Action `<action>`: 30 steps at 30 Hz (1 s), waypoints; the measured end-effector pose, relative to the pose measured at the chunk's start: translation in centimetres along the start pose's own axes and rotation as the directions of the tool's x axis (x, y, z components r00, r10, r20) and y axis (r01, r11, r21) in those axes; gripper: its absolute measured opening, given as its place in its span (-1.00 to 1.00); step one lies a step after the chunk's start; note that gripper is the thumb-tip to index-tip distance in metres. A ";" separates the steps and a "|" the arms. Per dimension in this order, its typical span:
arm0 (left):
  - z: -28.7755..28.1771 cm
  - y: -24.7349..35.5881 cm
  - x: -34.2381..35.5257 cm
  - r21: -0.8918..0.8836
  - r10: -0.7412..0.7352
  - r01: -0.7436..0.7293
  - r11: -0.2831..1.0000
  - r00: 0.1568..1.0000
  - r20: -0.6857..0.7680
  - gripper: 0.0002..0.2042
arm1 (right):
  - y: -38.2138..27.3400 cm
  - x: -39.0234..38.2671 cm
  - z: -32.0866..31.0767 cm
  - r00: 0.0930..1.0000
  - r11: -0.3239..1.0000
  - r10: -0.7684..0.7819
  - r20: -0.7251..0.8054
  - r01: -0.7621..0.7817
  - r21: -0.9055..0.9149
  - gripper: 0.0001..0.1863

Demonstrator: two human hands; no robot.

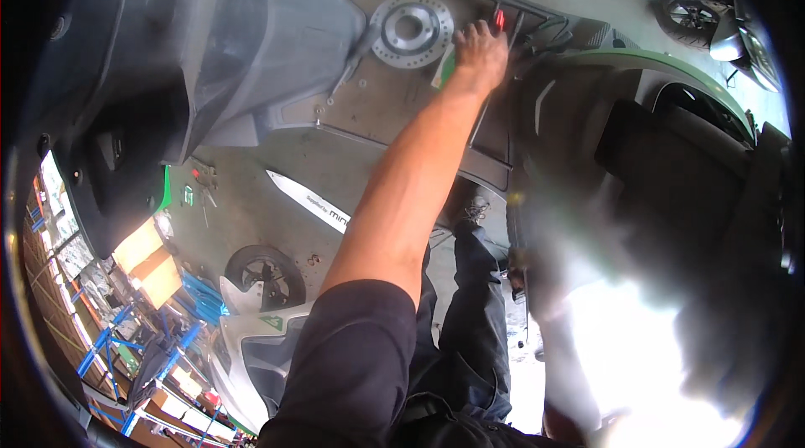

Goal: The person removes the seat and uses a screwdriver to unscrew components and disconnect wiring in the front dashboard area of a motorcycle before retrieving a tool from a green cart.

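Observation:
My left hand (480, 54) reaches palm down over the floorboard (377, 108) of a scooter. Its fingers are apart and bent a little, with the tips close to a small red thing (500, 20), perhaps a tool handle. Contact between them is not clear. Left of the hand, a drilled brake disc (412, 31) lies flat on the board. A green-and-white piece (445, 68) shows partly from under my wrist. My right hand does not show; bright glare covers the lower right.
Grey front bodywork (277, 37) rises on the left, and the dark seat side (671, 155) on the right. On the floor lie a long white panel (306, 201) and a wheel (267, 278). Another motorbike (721, 25) stands far right; blue-framed shelving (126, 356) stands lower left.

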State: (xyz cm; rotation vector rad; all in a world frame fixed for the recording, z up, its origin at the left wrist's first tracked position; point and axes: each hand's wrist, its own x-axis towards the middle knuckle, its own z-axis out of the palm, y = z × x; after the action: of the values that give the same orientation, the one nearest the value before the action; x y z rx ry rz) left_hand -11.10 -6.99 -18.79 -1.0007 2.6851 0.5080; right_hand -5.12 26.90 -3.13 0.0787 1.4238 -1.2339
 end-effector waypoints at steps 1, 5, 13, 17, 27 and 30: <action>0.1 -0.2 0.5 -0.019 -0.007 0.008 1.000 1.000 0.024 -0.59 | 0.4 -0.7 -0.1 1.000 1.000 -0.006 -0.011 0.006 0.024 -0.56; 0.1 -1.9 0.4 -0.109 -0.030 0.034 0.993 0.999 0.032 -0.72 | 0.8 -2.3 -0.7 0.990 0.993 0.110 -0.090 -0.106 0.052 -0.58; -1.3 -1.3 -3.5 -0.396 -0.140 -0.037 0.918 0.902 -0.409 -0.59 | -0.2 -4.4 -1.7 0.993 0.992 -0.076 -0.091 0.066 -0.110 -0.37; -5.5 -1.2 -10.3 -0.838 -0.303 -0.102 0.536 0.903 -0.305 -0.67 | -2.4 -5.4 -1.2 0.995 0.897 -0.081 -0.051 0.050 -0.440 -0.66; -19.0 -5.8 -41.3 -0.791 -0.683 -0.247 -0.560 0.679 0.271 -0.74 | -12.3 -13.8 5.6 0.818 0.999 -0.037 0.574 0.035 0.016 -0.58; -25.1 -7.5 -49.0 -0.717 -0.769 -0.476 -0.510 0.626 0.131 -0.71 | -17.0 -18.3 9.3 0.859 0.881 -0.095 0.504 0.308 -0.359 -0.53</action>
State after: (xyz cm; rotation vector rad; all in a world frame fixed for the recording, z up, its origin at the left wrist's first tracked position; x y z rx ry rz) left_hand 27.81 6.48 18.48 -2.4624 0.6288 3.4761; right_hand -4.46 23.74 23.32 -0.6613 1.2493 -0.9869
